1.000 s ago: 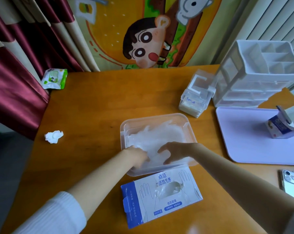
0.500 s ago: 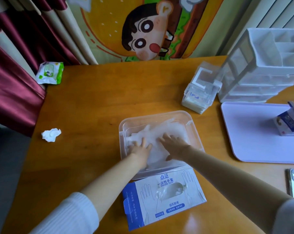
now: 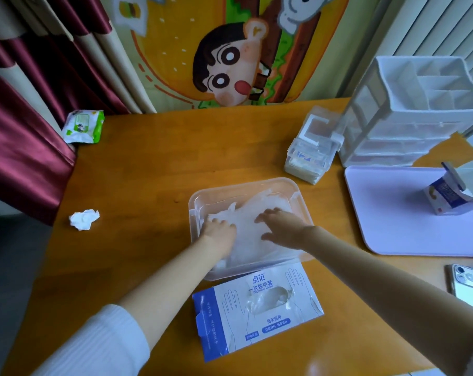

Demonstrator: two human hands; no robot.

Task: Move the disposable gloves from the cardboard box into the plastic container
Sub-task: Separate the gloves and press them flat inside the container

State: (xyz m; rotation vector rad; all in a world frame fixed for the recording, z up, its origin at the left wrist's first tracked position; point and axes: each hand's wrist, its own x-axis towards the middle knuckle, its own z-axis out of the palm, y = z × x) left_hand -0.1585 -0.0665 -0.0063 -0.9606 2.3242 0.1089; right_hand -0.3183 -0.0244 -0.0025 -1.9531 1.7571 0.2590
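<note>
Within the last second both hands moved from the near wall to mid-stack. Left hand [image 3: 219, 232] and right hand [image 3: 283, 226] lay flat, fingers straight, pressing the gloves [image 3: 257, 208] into the plastic container [image 3: 243, 185]. Judged: the transfer was being settled. The cardboard box [image 3: 257, 316] lay just near.

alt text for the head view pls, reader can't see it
A person's left hand and right hand press flat on clear disposable gloves piled in a plastic container on a wooden table. The cardboard box lies just nearer the person. A lilac tray sits to the right, a crumpled tissue to the left.
</note>
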